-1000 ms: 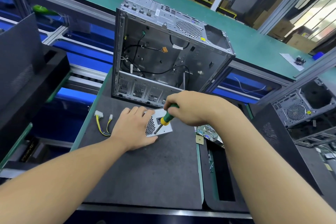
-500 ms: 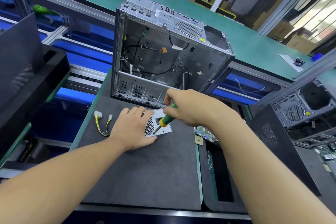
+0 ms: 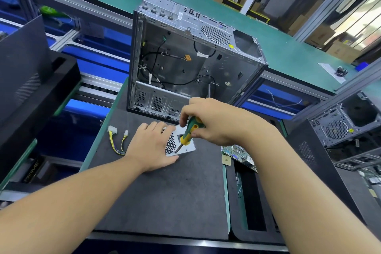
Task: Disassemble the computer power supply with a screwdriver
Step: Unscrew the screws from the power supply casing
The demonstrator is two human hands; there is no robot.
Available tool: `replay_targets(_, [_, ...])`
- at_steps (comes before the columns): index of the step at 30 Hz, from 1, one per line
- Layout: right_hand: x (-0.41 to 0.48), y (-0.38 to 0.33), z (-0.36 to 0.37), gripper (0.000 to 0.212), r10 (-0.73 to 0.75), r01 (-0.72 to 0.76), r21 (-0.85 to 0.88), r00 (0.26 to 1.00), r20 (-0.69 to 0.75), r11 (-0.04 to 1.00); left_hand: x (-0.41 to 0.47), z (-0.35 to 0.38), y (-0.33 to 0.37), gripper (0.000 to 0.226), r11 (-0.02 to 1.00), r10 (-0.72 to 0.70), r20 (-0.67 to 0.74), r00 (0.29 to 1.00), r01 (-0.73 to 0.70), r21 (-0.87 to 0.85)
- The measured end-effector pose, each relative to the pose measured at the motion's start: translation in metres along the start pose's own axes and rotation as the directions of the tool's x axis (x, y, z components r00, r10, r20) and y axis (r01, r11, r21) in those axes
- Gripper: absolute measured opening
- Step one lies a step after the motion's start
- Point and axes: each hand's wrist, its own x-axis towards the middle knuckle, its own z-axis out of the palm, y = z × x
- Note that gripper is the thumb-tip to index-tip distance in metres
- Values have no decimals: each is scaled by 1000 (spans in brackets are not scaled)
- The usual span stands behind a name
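**A:** Power supply [image 3: 170, 145] flat on the tabletop [image 3: 165, 202], left hand [image 3: 152, 146] spread open, pressing it down!

**B:** Right hand [image 3: 212, 121] curled round the screwdriver [image 3: 190, 132], tip at the near corner. Best bet: push straight down, turn slowly, no slipping.

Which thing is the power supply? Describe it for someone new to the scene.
Find the open computer case standing on the grey mat. Just in front of it lies the power supply, a silver metal unit under the left hand. It alone has the tip of the green-and-yellow screwdriver on its honeycomb-vented face.
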Motion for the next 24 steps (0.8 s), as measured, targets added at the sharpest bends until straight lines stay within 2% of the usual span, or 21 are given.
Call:
replay_targets(7, [-1, 2, 0, 36, -30, 29, 37, 999, 37, 999, 0, -2, 0, 81, 1000, 22, -31, 999, -21, 12])
replay_targets(12, [1, 5, -2, 32, -2, 2, 70, 1000, 1, 998, 0, -2, 0, 81, 1000, 7, 0, 1000, -7, 10])
replay_targets(17, [4, 1, 1, 36, 139, -141, -82, 990, -33, 987, 0, -1, 0, 81, 1000, 9, -5, 1000, -9, 14])
replay_targets(22, [5, -8, 5, 59, 378, -378, 10, 924, -48, 926, 1, -2, 1, 83, 1000, 6, -5, 1000, -6, 12])
replay_targets(24, [7, -11, 7, 58, 453, -455, -47, 890, -52, 889, 0, -3, 0, 84, 1000, 5, 2, 1000, -5, 9])
